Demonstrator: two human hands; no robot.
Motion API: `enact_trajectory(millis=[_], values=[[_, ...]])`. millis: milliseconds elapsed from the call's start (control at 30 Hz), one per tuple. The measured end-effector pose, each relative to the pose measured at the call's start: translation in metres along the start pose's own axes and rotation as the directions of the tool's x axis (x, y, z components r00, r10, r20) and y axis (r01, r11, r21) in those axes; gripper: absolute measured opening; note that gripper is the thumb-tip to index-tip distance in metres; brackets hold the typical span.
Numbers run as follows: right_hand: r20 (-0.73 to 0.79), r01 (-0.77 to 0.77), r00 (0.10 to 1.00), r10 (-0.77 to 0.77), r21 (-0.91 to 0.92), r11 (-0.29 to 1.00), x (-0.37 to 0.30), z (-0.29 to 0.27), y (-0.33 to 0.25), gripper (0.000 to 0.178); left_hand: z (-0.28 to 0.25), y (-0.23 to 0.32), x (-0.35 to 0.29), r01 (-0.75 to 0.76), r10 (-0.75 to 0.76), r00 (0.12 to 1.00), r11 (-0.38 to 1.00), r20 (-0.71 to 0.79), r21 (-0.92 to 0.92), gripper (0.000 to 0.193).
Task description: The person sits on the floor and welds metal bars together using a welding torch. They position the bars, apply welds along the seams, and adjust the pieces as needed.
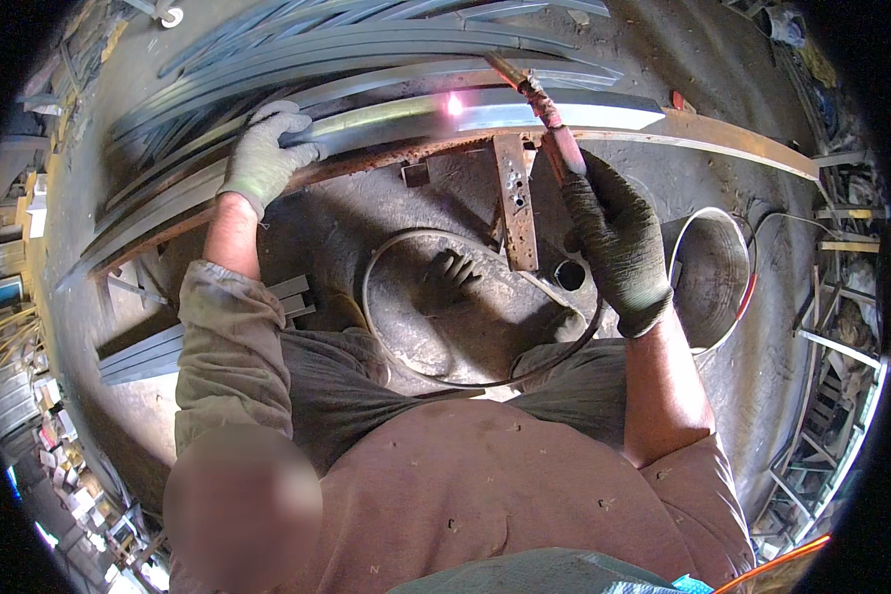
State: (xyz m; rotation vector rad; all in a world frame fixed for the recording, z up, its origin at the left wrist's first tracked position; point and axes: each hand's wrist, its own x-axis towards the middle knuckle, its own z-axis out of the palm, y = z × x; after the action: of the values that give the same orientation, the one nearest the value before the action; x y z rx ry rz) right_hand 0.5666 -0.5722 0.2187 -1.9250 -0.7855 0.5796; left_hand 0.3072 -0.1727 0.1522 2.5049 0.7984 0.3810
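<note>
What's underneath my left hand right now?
A long grey metal bar runs beneath your gloved left hand, showing plainly to its right. The stretch directly under the palm is covered, so I can't see its surface there.

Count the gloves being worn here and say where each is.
2: a pale glove on the left hand, which rests on the metal bar; a darker glove on the right hand, which holds the tool.
</note>
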Motion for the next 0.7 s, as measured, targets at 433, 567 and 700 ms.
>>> enact_trajectory(millis=[433, 567, 700], values=[[0.019, 0.028, 0.999, -0.027, -0.055, 0.998, -0.001, 0.003, 0.006, 0.036, 0.0, 0.029, -0.004, -0.059, 0.07, 0.995, 0.986, -0.068, 0.155, 0.088], [0.072, -0.072, 0.994, 0.077, -0.061, 0.995, -0.003, 0.001, -0.003, 0.035, 0.002, 0.072, 0.0, -0.062, 0.087, 0.993, 0.958, -0.077, 0.279, 0.08], [0.113, -0.28, 0.953, 0.281, -0.022, 0.96, -0.013, 0.002, -0.028, 0.034, 0.022, 0.171, -0.03, -0.192, 0.186, 0.979, 0.979, 0.088, 0.063, 0.08]])
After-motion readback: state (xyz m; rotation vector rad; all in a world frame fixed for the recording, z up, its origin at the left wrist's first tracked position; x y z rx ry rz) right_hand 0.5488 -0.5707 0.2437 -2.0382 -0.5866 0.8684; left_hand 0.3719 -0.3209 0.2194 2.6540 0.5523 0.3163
